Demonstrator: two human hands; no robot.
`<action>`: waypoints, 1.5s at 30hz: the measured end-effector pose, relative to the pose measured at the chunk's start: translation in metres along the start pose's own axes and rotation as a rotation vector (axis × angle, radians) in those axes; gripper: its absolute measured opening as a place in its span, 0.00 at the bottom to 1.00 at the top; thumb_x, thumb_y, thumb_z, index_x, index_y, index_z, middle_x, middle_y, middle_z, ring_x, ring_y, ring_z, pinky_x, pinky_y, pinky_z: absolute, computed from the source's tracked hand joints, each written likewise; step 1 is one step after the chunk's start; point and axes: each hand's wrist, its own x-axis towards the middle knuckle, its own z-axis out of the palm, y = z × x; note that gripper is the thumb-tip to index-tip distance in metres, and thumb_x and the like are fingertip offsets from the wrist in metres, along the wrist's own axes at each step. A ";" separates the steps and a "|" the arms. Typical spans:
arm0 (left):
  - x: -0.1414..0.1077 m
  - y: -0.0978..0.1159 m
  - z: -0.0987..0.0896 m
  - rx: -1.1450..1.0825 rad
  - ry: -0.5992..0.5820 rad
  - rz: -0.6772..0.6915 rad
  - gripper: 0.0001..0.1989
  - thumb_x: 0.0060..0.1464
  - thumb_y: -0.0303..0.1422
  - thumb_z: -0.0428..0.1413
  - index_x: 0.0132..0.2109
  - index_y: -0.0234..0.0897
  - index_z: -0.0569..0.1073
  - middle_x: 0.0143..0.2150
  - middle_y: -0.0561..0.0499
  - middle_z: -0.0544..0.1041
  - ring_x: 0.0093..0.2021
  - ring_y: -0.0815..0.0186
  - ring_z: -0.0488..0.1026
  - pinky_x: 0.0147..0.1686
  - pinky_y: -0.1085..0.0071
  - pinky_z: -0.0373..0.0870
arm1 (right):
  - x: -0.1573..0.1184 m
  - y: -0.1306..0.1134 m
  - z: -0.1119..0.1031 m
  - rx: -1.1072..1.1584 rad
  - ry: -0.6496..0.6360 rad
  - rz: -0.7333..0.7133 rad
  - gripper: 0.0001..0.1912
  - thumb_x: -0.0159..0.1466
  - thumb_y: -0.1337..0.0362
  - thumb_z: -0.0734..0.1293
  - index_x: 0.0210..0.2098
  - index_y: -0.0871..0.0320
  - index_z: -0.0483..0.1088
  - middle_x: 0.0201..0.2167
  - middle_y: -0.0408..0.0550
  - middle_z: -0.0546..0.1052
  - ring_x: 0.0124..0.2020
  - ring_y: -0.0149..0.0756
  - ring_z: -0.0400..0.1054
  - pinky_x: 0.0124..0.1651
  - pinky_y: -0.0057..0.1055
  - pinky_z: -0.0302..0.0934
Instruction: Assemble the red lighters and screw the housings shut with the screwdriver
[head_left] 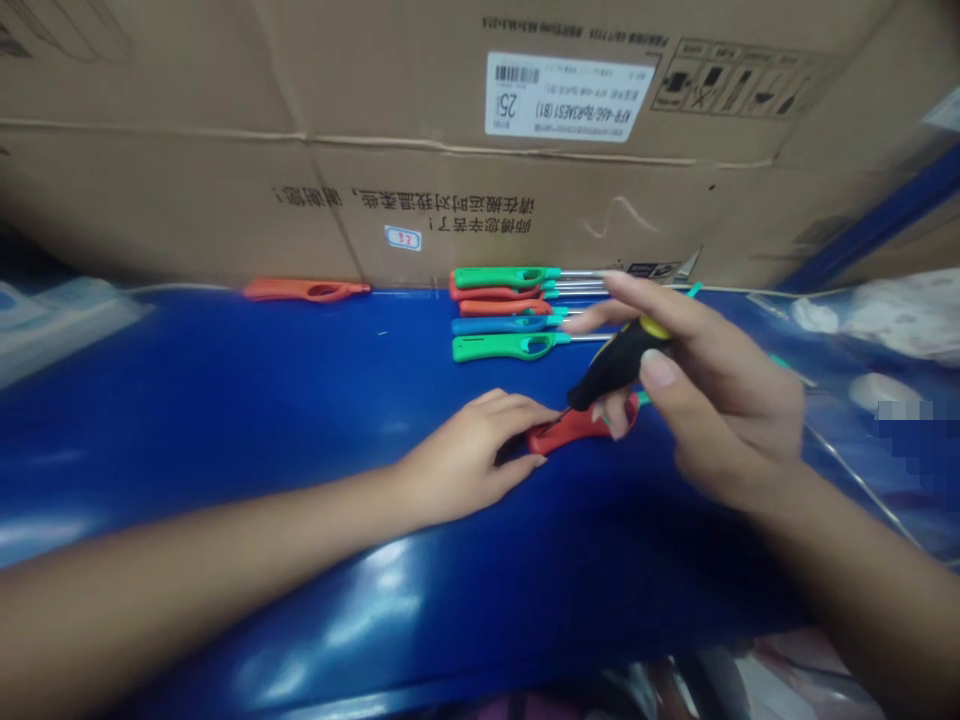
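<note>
A red long-necked lighter (577, 428) lies on the blue table (225, 420). My left hand (487, 450) pinches its handle end between thumb and fingers. In my right hand (720, 390) is a screwdriver (611, 365) with a black and yellow handle, slanting down so its shaft meets the red handle close to my left fingertips. Behind them, a green lighter (487, 347), a blue lighter (491, 325) and several more red and green ones lie side by side, metal necks pointing right. My right hand hides some of their tips.
A large cardboard box (390, 90) walls off the back of the table. An orange lighter handle (304, 290) lies against it at left. Clear plastic packaging (67, 320) sits at far left; a patterned bag (907, 315) is at right, beneath a blue bar (870, 225).
</note>
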 end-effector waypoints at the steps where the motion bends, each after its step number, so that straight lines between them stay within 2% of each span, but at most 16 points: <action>1: 0.000 0.000 0.000 -0.005 -0.003 -0.007 0.17 0.60 0.28 0.59 0.56 0.36 0.72 0.52 0.45 0.78 0.52 0.59 0.74 0.54 0.59 0.70 | 0.000 0.000 0.001 0.044 -0.011 0.033 0.23 0.70 0.64 0.61 0.64 0.46 0.66 0.48 0.48 0.79 0.34 0.37 0.75 0.30 0.35 0.72; 3: 0.000 0.001 -0.001 -0.017 -0.010 -0.021 0.18 0.60 0.27 0.59 0.56 0.37 0.72 0.53 0.45 0.78 0.52 0.59 0.74 0.54 0.59 0.70 | 0.001 0.003 0.001 0.069 0.032 -0.003 0.22 0.67 0.66 0.66 0.60 0.46 0.71 0.45 0.47 0.80 0.35 0.37 0.74 0.29 0.34 0.70; 7: 0.000 0.002 -0.001 -0.040 -0.019 -0.028 0.19 0.59 0.25 0.59 0.57 0.37 0.71 0.54 0.46 0.78 0.54 0.59 0.73 0.56 0.59 0.68 | 0.004 0.006 -0.002 -0.128 0.136 -0.263 0.26 0.59 0.70 0.74 0.56 0.49 0.76 0.38 0.47 0.82 0.31 0.38 0.72 0.28 0.34 0.68; 12: 0.000 0.002 -0.001 -0.054 -0.017 -0.040 0.18 0.58 0.26 0.60 0.55 0.37 0.73 0.53 0.46 0.79 0.52 0.58 0.74 0.55 0.58 0.69 | 0.002 -0.002 -0.003 0.153 -0.054 0.059 0.29 0.69 0.72 0.59 0.66 0.43 0.64 0.52 0.45 0.77 0.25 0.30 0.71 0.24 0.32 0.68; 15: 0.000 0.002 -0.002 -0.065 -0.024 -0.039 0.17 0.59 0.26 0.59 0.55 0.38 0.73 0.53 0.46 0.78 0.53 0.59 0.73 0.55 0.59 0.68 | 0.002 -0.001 -0.004 0.064 0.007 -0.087 0.26 0.63 0.71 0.70 0.59 0.45 0.73 0.43 0.45 0.81 0.34 0.37 0.74 0.31 0.35 0.71; 18: 0.000 0.002 -0.002 -0.067 -0.030 -0.026 0.17 0.60 0.26 0.58 0.56 0.37 0.72 0.54 0.46 0.78 0.53 0.60 0.73 0.56 0.60 0.68 | 0.002 0.001 -0.005 -0.144 0.050 -0.205 0.28 0.58 0.70 0.74 0.58 0.46 0.74 0.43 0.46 0.82 0.37 0.40 0.74 0.37 0.37 0.71; 22: -0.001 0.001 -0.001 -0.059 -0.021 -0.023 0.17 0.60 0.27 0.58 0.56 0.35 0.72 0.55 0.44 0.78 0.54 0.59 0.73 0.56 0.61 0.68 | -0.001 -0.003 -0.002 0.105 -0.046 0.014 0.28 0.69 0.69 0.61 0.67 0.44 0.62 0.54 0.47 0.77 0.28 0.34 0.72 0.25 0.35 0.68; 24: -0.001 0.000 -0.001 -0.063 -0.023 -0.020 0.18 0.60 0.27 0.59 0.57 0.35 0.72 0.55 0.44 0.77 0.54 0.59 0.73 0.56 0.60 0.68 | -0.001 -0.003 -0.001 0.183 -0.043 0.105 0.27 0.69 0.69 0.62 0.65 0.43 0.66 0.50 0.45 0.79 0.28 0.35 0.73 0.23 0.34 0.67; 27: -0.001 -0.001 -0.001 -0.074 -0.033 -0.013 0.18 0.60 0.27 0.58 0.57 0.36 0.71 0.55 0.45 0.78 0.54 0.59 0.73 0.56 0.60 0.68 | 0.000 0.002 -0.001 -0.039 0.088 -0.049 0.24 0.59 0.69 0.74 0.54 0.45 0.77 0.40 0.45 0.82 0.33 0.40 0.74 0.29 0.37 0.68; 29: -0.002 -0.001 -0.001 -0.074 -0.040 -0.014 0.19 0.60 0.27 0.58 0.58 0.37 0.71 0.55 0.45 0.77 0.54 0.59 0.73 0.56 0.60 0.68 | 0.001 0.003 -0.001 -0.190 0.146 -0.143 0.24 0.58 0.67 0.76 0.53 0.45 0.78 0.38 0.45 0.83 0.30 0.39 0.73 0.30 0.38 0.67; 33: -0.002 -0.002 -0.001 -0.061 -0.048 -0.015 0.18 0.60 0.27 0.58 0.58 0.34 0.71 0.55 0.43 0.77 0.54 0.58 0.73 0.56 0.61 0.67 | 0.002 -0.008 -0.001 -0.009 0.038 0.069 0.21 0.69 0.66 0.63 0.60 0.44 0.72 0.48 0.47 0.80 0.24 0.34 0.69 0.23 0.37 0.65; 35: -0.002 -0.002 -0.001 -0.055 -0.052 -0.014 0.18 0.61 0.27 0.57 0.58 0.33 0.71 0.55 0.43 0.77 0.54 0.58 0.73 0.56 0.61 0.67 | 0.002 -0.013 -0.002 -0.041 0.002 0.172 0.18 0.68 0.66 0.65 0.55 0.45 0.76 0.43 0.47 0.81 0.27 0.35 0.71 0.25 0.36 0.65; 39: -0.002 -0.001 -0.001 -0.058 -0.050 -0.011 0.19 0.60 0.26 0.57 0.58 0.35 0.71 0.55 0.44 0.77 0.55 0.58 0.72 0.57 0.60 0.66 | 0.002 -0.007 -0.004 -0.287 0.086 -0.093 0.18 0.60 0.66 0.74 0.49 0.46 0.79 0.37 0.47 0.81 0.34 0.40 0.72 0.33 0.38 0.66; 41: -0.002 -0.001 -0.001 -0.060 -0.046 -0.017 0.18 0.60 0.27 0.57 0.58 0.35 0.71 0.56 0.43 0.77 0.55 0.58 0.72 0.57 0.60 0.67 | 0.003 -0.002 -0.004 -0.180 0.096 -0.114 0.21 0.64 0.68 0.70 0.55 0.47 0.76 0.42 0.48 0.81 0.29 0.38 0.71 0.30 0.39 0.66; 43: -0.002 0.000 -0.002 -0.056 -0.041 -0.024 0.18 0.61 0.27 0.57 0.57 0.34 0.72 0.55 0.43 0.77 0.54 0.58 0.73 0.56 0.61 0.68 | 0.004 -0.001 -0.003 -0.004 0.034 -0.022 0.23 0.66 0.71 0.65 0.58 0.48 0.74 0.44 0.48 0.81 0.26 0.35 0.70 0.25 0.38 0.64; 45: -0.002 0.000 -0.002 -0.053 -0.039 -0.025 0.17 0.60 0.27 0.58 0.57 0.34 0.72 0.54 0.44 0.78 0.53 0.58 0.73 0.55 0.61 0.67 | 0.007 -0.002 -0.003 0.017 0.006 -0.004 0.21 0.64 0.71 0.68 0.55 0.49 0.76 0.40 0.48 0.81 0.27 0.35 0.70 0.23 0.36 0.61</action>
